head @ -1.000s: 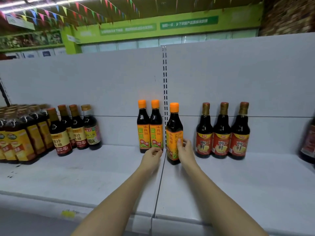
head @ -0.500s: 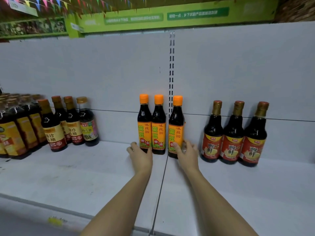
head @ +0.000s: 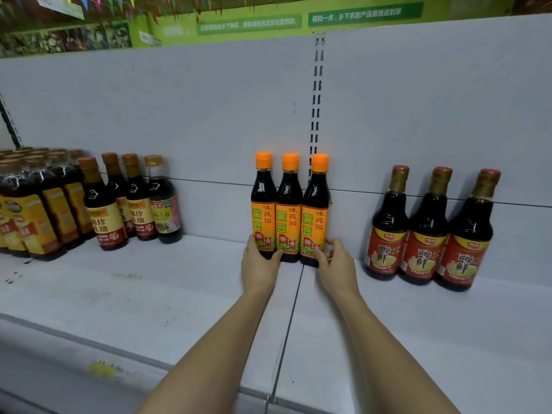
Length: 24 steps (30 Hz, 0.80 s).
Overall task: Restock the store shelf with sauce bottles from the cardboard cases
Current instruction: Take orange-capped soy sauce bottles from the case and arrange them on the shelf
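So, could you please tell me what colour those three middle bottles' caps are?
Orange caps, clearest in the head view.

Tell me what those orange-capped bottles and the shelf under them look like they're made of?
The orange-capped bottles: dark, glossy bodies with sharp highlights, glass or clear plastic, I cannot tell which; the caps look like matte plastic, the labels like printed paper or film. The shelf: probably painted metal, pale grey, flat and scuffed.

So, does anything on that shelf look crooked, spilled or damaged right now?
Nothing stands out. The three orange-capped bottles stand upright, packed together between the left hand and right hand. The red-label bottles also stand upright.
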Tool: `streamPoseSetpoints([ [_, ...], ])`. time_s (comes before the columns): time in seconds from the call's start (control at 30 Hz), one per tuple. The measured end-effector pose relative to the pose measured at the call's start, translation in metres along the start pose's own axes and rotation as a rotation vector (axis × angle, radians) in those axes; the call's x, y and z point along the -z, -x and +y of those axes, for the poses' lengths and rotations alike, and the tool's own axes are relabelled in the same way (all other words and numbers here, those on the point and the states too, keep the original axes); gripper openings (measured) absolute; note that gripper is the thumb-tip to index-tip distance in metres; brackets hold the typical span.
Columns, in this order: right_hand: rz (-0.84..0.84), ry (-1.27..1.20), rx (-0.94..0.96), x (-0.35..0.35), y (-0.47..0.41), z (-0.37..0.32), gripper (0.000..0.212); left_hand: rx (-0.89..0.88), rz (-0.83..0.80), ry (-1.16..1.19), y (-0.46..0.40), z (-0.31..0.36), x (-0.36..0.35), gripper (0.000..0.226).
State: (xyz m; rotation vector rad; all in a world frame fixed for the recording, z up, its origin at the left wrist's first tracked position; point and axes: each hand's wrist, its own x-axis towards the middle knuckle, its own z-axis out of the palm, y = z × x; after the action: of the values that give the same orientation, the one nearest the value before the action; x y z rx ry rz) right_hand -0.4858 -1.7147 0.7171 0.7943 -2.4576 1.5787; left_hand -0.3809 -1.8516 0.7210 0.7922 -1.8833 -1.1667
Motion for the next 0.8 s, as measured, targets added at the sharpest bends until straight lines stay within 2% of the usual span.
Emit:
streamPoseSetpoints([
  [0.13,-0.006,0.044,0.033,-0.0018,-0.0022,0.0032,0.022,-0.008,-0.021,0.027,0.0007,-0.0008,0.0017,0.051],
  [0.57,-0.051,0.065,-0.012,-0.0024,-0.0026,0.0019,0.037,0.012,-0.048,0.040,0.0050,0.0042,0.0060,0.053],
  [0.67,-0.035,0.091,-0.022,-0.0035,-0.0007,-0.0009,0.034,0.020,-0.054,0.032,0.0052,0.0049,0.0054,0.061],
  [0.8,-0.021,0.096,-0.084,-0.0055,0.0003,-0.0051,0.028,0.016,-0.069,0.047,0.0062,0.0089,0.0066,0.055],
])
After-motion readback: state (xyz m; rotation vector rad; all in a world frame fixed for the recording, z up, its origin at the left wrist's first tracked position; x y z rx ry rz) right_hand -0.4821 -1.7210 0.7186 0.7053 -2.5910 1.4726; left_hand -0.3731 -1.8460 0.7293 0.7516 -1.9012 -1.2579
